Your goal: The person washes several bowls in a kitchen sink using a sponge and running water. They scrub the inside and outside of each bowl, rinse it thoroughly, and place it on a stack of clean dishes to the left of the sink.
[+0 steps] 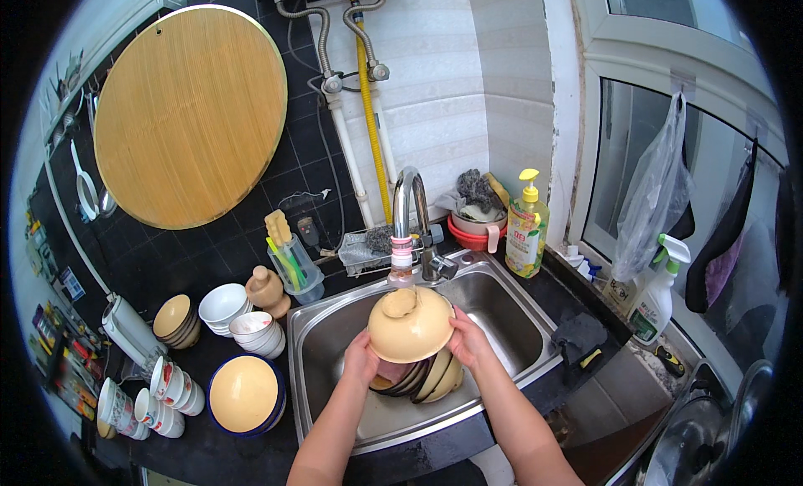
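Between my two hands a cream-yellow bowl is held bottom-up, its foot ring close under the chrome faucet. My left hand grips the rim on the left side. On the right side, the fingers of my right hand close on the same rim. Below it, several more bowls lean on their sides in the stainless steel sink, partly hidden by the held bowl. Whether water runs from the spout I cannot make out.
Left of the sink stand stacked yellow bowls, white bowls and several cups. A yellow-pump soap bottle stands behind the sink's right corner, beside a red basin. A dark cloth lies on the right counter.
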Available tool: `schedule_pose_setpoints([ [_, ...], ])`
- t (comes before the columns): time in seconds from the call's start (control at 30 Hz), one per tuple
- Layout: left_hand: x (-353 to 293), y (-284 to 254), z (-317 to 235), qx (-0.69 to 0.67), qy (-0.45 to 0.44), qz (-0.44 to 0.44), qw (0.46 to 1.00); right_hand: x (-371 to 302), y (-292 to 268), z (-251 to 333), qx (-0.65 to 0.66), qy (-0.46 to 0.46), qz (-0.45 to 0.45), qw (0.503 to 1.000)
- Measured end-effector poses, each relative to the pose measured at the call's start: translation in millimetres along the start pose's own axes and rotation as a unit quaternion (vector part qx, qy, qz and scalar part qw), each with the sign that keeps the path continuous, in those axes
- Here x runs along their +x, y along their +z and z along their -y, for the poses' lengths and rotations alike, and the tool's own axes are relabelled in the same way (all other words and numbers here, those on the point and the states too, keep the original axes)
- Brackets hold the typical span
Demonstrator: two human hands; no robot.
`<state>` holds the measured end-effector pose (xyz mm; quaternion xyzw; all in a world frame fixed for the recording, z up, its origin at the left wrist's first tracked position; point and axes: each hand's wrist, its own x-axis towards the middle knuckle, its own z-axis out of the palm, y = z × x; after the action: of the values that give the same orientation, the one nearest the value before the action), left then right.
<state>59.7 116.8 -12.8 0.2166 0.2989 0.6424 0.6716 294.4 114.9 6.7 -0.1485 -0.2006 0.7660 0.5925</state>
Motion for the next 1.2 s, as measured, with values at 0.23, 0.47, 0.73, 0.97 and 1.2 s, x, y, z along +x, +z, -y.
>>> schedule_pose_setpoints([
  [0.23, -15.1, -4.7, -13.0, -0.036, 0.046, -0.029, 0.998, -14.3, 24.1, -3.2, -0.081, 0.059, 0.100, 0.990],
  [0.47, -16.4, -5.3, -28.1, -0.023, 0.077, -0.009, 0.997, -9.5, 14.9, -14.0, -0.158, 0.052, 0.038, 0.985],
  [0.73, -28.1, -0.5, -34.2, 0.015, 0.081, -0.034, 0.996, -7.9, 15.7, -14.2, -0.200, 0.041, 0.046, 0.978],
  [0.97, -29.1, -18.4, -37.7, 0.022, 0.001, 0.006, 1.000, -12.2, 23.5, -13.4, -0.227, 0.036, 0.022, 0.973],
  [1.2, -45.8, -1.2, -31.7, 0.041, -0.093, -0.057, 0.993, -6.1, 12.7, -17.9, -0.203, -0.015, 0.033, 0.979],
])
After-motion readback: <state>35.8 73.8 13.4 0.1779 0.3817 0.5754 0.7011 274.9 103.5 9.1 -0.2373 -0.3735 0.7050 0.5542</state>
